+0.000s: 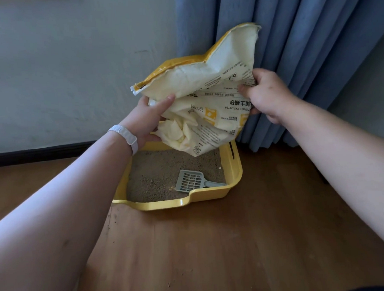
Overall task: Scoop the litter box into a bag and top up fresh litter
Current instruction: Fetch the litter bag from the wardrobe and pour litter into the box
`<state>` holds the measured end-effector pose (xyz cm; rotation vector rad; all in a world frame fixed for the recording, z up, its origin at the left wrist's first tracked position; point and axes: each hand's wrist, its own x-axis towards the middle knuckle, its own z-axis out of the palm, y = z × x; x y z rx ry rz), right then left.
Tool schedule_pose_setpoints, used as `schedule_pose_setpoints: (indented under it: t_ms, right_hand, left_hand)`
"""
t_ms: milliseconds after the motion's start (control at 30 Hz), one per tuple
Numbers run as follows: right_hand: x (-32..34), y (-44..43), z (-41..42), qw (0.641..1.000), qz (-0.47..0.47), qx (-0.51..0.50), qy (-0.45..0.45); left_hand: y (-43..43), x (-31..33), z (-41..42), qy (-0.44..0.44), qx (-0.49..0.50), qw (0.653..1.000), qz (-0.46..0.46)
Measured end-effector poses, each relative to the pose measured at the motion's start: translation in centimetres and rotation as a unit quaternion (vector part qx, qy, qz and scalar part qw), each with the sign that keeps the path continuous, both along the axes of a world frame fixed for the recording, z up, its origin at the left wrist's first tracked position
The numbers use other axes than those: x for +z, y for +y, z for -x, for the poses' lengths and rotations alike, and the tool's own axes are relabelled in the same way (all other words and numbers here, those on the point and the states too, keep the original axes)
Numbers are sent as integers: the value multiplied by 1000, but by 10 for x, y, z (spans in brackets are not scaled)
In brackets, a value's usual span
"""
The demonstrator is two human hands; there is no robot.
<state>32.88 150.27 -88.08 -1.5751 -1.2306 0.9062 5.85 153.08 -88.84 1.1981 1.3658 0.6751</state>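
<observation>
I see crumpled yellow-cream cat litter bag [205, 92] aloft, print upside down, over far end of yellow litter box [234, 165]; grey slotted scoop [191, 181] lies on its brown litter [154, 172], handle at near rim.

Soft, dim daylight, faint shadows, no glare; sharp centre, with wide-angle stretching at the edges.

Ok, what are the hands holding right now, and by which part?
Both hold the litter bag above the litter box. The left hand grips its crumpled lower left side; the right hand grips its right edge.
</observation>
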Motion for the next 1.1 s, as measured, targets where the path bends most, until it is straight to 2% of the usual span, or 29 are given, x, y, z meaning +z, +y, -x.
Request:
schedule_pose_setpoints:
  t_ms: [300, 700, 1100]
  right_hand:
    - [7, 7, 17, 1000, -2, 2, 1]
    - [5, 18, 45, 998, -3, 18, -64]
    - [3, 22, 52, 999, -7, 23, -28]
  left_hand:
    - [0, -1, 12, -9, 24, 1000, 15]
    - [-4, -11, 32, -40, 64, 993, 90]
    - [3, -30, 52, -124, 75, 978, 151]
